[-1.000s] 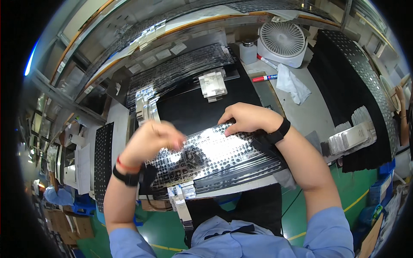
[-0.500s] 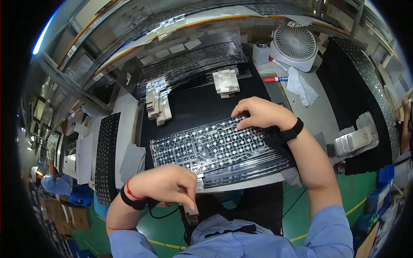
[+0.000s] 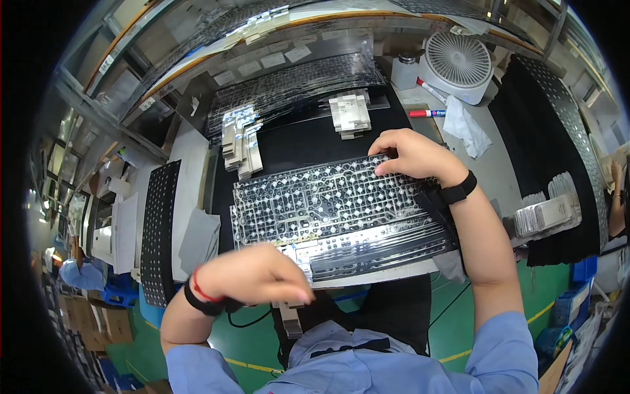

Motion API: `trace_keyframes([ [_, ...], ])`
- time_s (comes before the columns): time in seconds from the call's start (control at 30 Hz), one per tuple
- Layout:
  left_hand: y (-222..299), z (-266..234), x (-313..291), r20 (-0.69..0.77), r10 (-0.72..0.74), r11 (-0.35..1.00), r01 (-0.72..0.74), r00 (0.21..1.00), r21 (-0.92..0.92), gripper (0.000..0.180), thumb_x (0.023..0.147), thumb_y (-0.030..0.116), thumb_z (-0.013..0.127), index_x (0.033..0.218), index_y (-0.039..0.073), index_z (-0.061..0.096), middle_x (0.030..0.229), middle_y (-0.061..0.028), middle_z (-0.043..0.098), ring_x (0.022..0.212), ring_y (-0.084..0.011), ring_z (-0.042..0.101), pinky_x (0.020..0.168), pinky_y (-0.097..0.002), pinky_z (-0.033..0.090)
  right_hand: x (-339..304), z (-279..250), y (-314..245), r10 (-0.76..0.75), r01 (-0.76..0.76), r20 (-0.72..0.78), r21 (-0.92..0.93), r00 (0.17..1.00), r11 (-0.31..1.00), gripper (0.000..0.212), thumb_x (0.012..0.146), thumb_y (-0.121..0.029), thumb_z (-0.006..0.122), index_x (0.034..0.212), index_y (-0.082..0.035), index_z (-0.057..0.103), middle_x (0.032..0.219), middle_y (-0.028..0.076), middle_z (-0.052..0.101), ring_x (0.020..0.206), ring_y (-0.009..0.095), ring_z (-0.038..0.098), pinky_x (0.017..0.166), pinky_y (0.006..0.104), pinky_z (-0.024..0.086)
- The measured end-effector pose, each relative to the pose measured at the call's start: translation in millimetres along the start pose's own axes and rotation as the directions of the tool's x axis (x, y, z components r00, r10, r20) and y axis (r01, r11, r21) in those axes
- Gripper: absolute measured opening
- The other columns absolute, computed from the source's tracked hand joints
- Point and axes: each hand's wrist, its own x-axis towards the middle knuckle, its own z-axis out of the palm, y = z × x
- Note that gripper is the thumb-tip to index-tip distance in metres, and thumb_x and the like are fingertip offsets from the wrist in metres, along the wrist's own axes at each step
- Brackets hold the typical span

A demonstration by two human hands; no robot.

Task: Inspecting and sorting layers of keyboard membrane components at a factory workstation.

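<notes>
A dark keyboard membrane sheet [image 3: 321, 200] with rows of white dots and printed traces lies tilted on top of a stack of similar sheets [image 3: 387, 248]. My right hand [image 3: 417, 156] pinches its far edge, right of the middle, between thumb and fingers. Low over the near left edge hovers my left hand [image 3: 266, 276], smeared by motion, so its grip cannot be made out. Just below it, a pale layered strip [image 3: 291, 320] hangs past the table's near edge. A silvery tab [image 3: 302, 255] shows beside the left hand, at the sheet's near edge.
Behind the sheet, on a black mat [image 3: 295, 148], stand two piles of pale strips, a left pile [image 3: 241, 141] and a right pile [image 3: 350, 115]. More sheets [image 3: 302, 85] lie farther back. A white fan [image 3: 458, 60], a red marker [image 3: 426, 113] and a crumpled tissue [image 3: 467, 126] sit to the right.
The sheet's far edge has shifted slightly away and to the right with my right hand. My left hand has risen a little off the hanging strip, its fingers now blurred.
</notes>
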Motion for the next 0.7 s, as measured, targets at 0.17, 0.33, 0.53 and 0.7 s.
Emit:
trace_keyframes([
  [0.17,-28.1,-38.6,-11.1,-0.672,-0.174,0.985,0.114,0.720,-0.132,0.021,0.098,0.014,0.063,0.110,0.000,0.072,0.093,-0.0043,0.070,0.086,-0.0096,0.063,0.077,-0.0271,0.052,4.3,2.0,-3.7,-0.040,0.040,0.000,-0.002,0.999,0.999,0.036,0.078,-0.016,0.084,0.108,-0.001,0.070,0.098,0.009,0.067,0.088,0.023,0.063,0.079,0.0346,0.049],
  [0.33,-35.5,-65.6,40.8,-0.607,0.053,0.859,0.274,0.793,0.433,0.032,0.094,0.017,0.067,0.122,0.000,0.068,0.116,-0.0116,0.064,0.102,-0.0215,0.061,0.085,-0.0294,0.050,1.2,-2.2,-5.2,-0.039,0.039,-0.005,-0.017,0.999,0.999,0.035,0.078,-0.015,0.084,0.107,-0.001,0.070,0.100,0.010,0.068,0.091,0.026,0.065,0.080,0.0356,0.050],
  [0.53,-53.7,-85.3,89.0,-0.498,-0.209,0.871,0.392,0.842,0.297,0.029,0.092,0.022,0.073,0.109,-0.002,0.073,0.091,-0.0127,0.071,0.082,-0.0203,0.067,0.076,-0.0307,0.052,2.6,1.3,-3.5,-0.079,0.079,-0.040,-0.002,0.996,0.997,0.036,0.076,-0.017,0.085,0.105,0.000,0.071,0.098,0.012,0.069,0.089,0.027,0.065,0.079,0.0368,0.051],
  [0.7,-55.8,-91.0,96.8,-0.463,-0.360,0.884,0.455,0.810,0.109,0.025,0.096,0.021,0.069,0.095,-0.003,0.074,0.072,-0.0017,0.065,0.068,-0.0093,0.056,0.067,-0.0286,0.048,1.6,-0.1,-1.6,-0.089,0.088,-0.038,-0.016,0.995,0.996,0.036,0.076,-0.018,0.085,0.105,-0.001,0.071,0.100,0.014,0.069,0.091,0.028,0.066,0.080,0.0373,0.051],
])
